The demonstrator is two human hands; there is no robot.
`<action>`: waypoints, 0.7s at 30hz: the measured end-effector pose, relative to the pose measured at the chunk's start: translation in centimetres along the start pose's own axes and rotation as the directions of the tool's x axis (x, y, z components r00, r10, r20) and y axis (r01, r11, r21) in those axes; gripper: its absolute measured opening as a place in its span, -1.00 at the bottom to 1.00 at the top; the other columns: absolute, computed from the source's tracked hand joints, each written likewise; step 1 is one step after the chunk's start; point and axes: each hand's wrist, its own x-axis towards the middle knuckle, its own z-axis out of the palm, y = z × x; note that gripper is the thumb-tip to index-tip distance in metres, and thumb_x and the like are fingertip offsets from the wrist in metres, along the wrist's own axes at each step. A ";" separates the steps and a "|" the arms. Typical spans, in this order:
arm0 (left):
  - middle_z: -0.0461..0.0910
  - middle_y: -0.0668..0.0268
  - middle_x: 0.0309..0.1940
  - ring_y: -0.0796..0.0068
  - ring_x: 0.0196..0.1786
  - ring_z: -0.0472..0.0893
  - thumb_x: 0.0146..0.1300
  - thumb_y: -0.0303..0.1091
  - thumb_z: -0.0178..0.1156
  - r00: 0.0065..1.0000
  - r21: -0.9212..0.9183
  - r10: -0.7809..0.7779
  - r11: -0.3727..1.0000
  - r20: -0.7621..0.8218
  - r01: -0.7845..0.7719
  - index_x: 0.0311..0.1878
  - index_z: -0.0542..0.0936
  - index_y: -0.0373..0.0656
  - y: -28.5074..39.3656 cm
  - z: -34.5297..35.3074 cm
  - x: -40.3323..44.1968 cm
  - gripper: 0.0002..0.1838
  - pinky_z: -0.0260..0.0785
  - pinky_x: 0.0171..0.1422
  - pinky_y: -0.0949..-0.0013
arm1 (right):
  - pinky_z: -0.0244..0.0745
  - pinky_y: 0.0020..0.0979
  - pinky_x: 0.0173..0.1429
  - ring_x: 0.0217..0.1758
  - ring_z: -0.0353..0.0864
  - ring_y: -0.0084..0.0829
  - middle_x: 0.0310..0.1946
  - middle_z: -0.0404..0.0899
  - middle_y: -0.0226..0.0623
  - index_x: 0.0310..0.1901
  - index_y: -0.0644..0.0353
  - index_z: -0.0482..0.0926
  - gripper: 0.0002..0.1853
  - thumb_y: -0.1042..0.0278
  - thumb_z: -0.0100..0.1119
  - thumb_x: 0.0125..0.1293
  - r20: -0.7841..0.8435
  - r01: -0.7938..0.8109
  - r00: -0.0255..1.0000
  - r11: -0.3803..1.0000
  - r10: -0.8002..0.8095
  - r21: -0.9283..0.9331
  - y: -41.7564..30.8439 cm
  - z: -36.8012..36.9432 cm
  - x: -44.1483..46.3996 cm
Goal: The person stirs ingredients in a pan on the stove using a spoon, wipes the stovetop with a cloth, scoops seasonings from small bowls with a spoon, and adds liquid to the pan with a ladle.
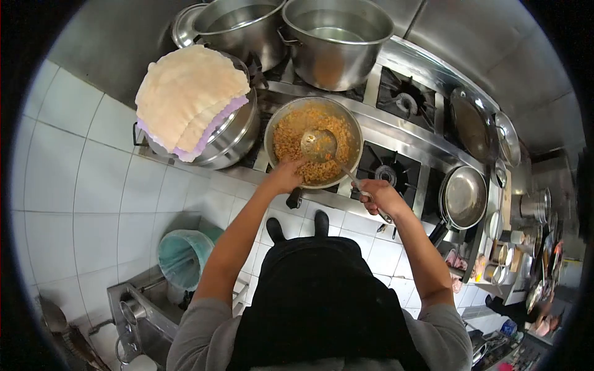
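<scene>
A round pan (356,127) of orange-brown grainy food (288,137) sits on the stove, its dark handle pointing toward me. My right hand (379,198) is closed around the handle of a large metal spoon (318,145), whose round bowl rests in the food. At the pan's near left edge is my left hand (288,175), its fingers reaching over the rim to the food. Its fingertips are too small to make out, and so is anything they may hold.
Two big pots (334,62) stand behind the pan. To the left, a large pot (232,139) bears a folded cloth (189,93). Stacked frying pans (465,196) lie at the right of the burners. A lined bin (184,255) and a sink (154,321) are at lower left.
</scene>
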 end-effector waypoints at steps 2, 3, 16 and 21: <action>0.40 0.23 -0.24 0.36 -0.42 0.49 0.14 -0.42 0.17 0.948 -0.610 -0.172 0.731 0.269 0.306 0.44 0.23 0.12 3.7 -3.4 -0.8 -0.25 0.37 -0.39 0.33 | 0.13 -0.56 -0.68 -0.73 0.22 -0.65 -0.56 0.37 -0.39 0.08 0.26 0.48 -0.68 0.25 -0.03 0.42 0.037 -0.045 0.998 0.999 0.044 0.024 0.2 -0.6 1.2; 0.41 0.32 -0.34 0.50 -0.47 0.45 0.14 -0.40 0.20 0.837 -0.835 -0.094 0.073 0.539 0.546 0.42 0.27 0.01 5.9 -5.6 -1.5 -0.29 0.31 -0.46 0.44 | 0.09 -0.59 -0.68 -0.74 0.19 -0.68 -0.57 0.34 -0.44 0.08 0.23 0.48 -0.68 0.25 -0.05 0.42 0.079 -0.061 0.995 0.997 0.058 0.044 0.2 -1.2 1.8; 0.47 -0.05 -0.10 0.08 -0.20 0.53 0.29 -0.31 0.09 0.698 -0.899 0.611 -0.055 -0.374 -0.434 0.09 0.49 -0.45 28.4 -26.9 -15.9 -0.58 0.40 -0.17 0.27 | 0.08 -0.65 -0.77 -0.78 0.14 -0.74 -0.66 0.26 -0.56 0.17 0.24 0.43 -0.62 0.22 -0.09 0.45 0.139 -0.154 0.977 0.987 0.160 -0.047 -3.9 -1.3 2.1; 0.34 0.12 -0.34 0.27 -0.41 0.40 0.37 -0.29 0.02 0.680 -0.814 0.530 -0.034 -0.507 -0.580 0.13 0.52 -0.39 27.3 -27.1 -21.7 -0.59 0.29 -0.48 0.35 | 0.08 -0.64 -0.80 -0.80 0.15 -0.72 -0.67 0.30 -0.55 0.21 0.18 0.41 -0.59 0.15 -0.06 0.45 0.069 -0.116 0.989 0.980 0.128 -0.159 -4.2 -1.1 0.6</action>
